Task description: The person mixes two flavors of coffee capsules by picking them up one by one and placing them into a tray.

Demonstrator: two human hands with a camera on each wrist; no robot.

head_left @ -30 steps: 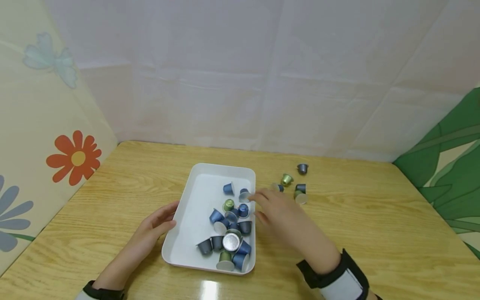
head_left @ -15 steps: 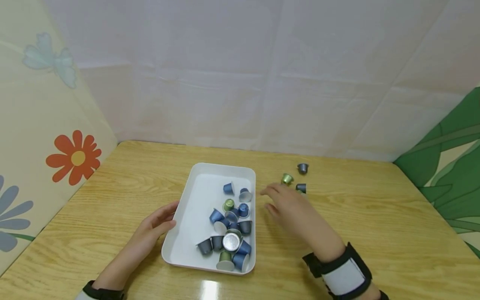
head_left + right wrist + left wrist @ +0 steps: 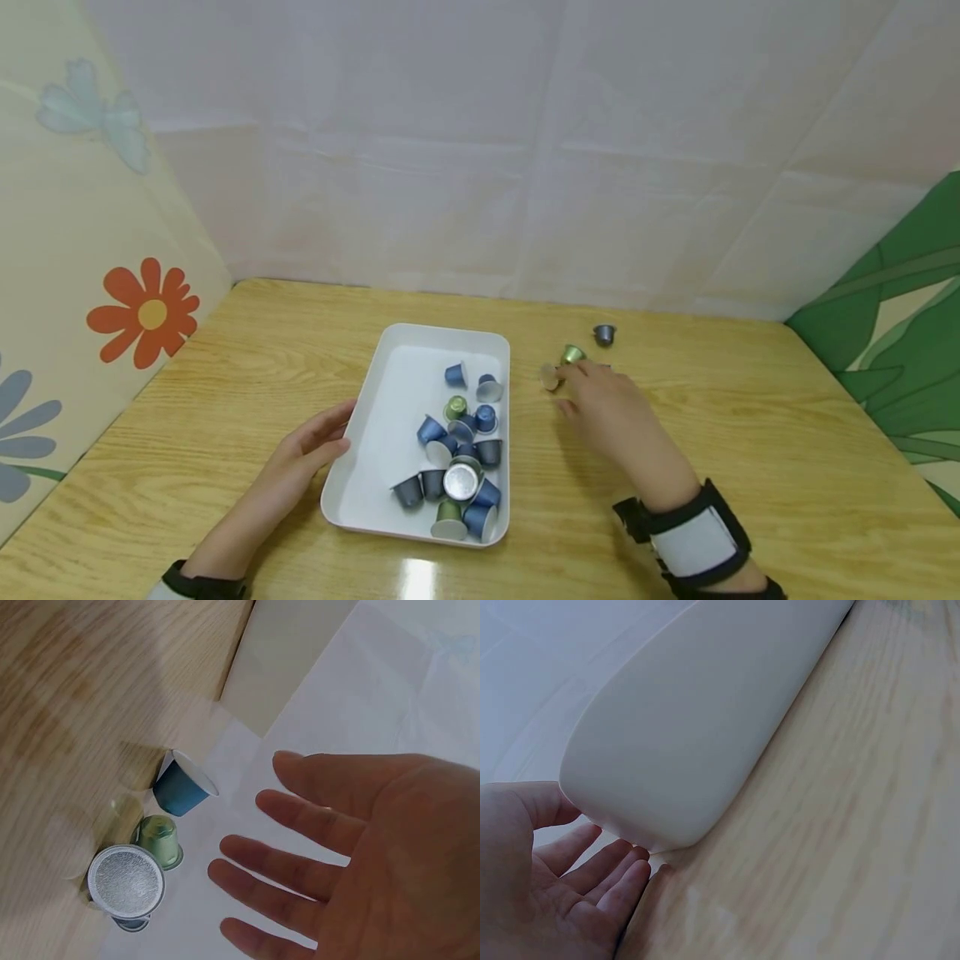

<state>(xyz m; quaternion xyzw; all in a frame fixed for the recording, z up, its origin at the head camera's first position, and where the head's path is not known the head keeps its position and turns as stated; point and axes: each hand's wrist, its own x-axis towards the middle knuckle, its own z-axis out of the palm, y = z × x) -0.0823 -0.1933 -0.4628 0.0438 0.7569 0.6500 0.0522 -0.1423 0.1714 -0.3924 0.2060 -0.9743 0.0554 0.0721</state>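
Observation:
A white tray (image 3: 397, 417) bears several blue, green and dark coffee capsules, mostly along its right side. My left hand (image 3: 300, 458) rests against the tray's left wall, fingers loosely bent; in the left wrist view its fingertips touch the outer wall. To the tray's right, my right hand (image 3: 603, 408) reaches over the table beside a capsule with a pale lid (image 3: 550, 377). The right wrist view shows that hand's fingers spread and holding nothing. A blue capsule (image 3: 178, 786), a green capsule (image 3: 159, 838) and a silver-lidded capsule (image 3: 126, 881) lie near its fingertips.
A dark capsule (image 3: 603, 335) stands farther back on the wooden table (image 3: 750, 417). The right hand partly hides other capsules. A white cloth (image 3: 450, 167) hangs behind the table, with printed panels at both sides.
My right hand has moved from the tray's right rim rightward to the loose capsules on the table. The left hand and the tray stay in place.

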